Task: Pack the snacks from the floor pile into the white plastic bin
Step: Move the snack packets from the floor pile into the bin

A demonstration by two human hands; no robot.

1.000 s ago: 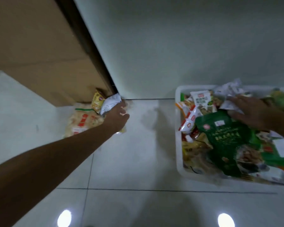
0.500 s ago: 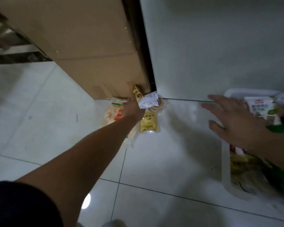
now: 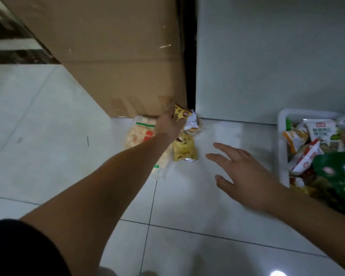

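My left hand point(image 3: 168, 125) reaches far out to the floor pile by the wall and is shut on a small yellow snack packet point(image 3: 180, 114) together with a white-labelled packet point(image 3: 191, 122). Below it a yellow pouch point(image 3: 184, 150) lies on the tiles, and a clear bag of pale puffed snacks point(image 3: 140, 135) lies to the left, partly hidden by my forearm. My right hand point(image 3: 245, 174) hovers open over the floor, fingers spread, between the pile and the white plastic bin point(image 3: 282, 148). The bin at the right edge holds several packets, including a large green bag point(image 3: 339, 176).
A big cardboard box point(image 3: 118, 56) stands against the wall just behind the pile. A pale wall panel point(image 3: 267, 56) rises behind the bin, with a dark gap point(image 3: 190, 66) beside the box. The floor is glossy white tile.
My right hand left the bin and moved left over the floor toward the pile. My left hand lifted the small packets off the pile. The view swung left.
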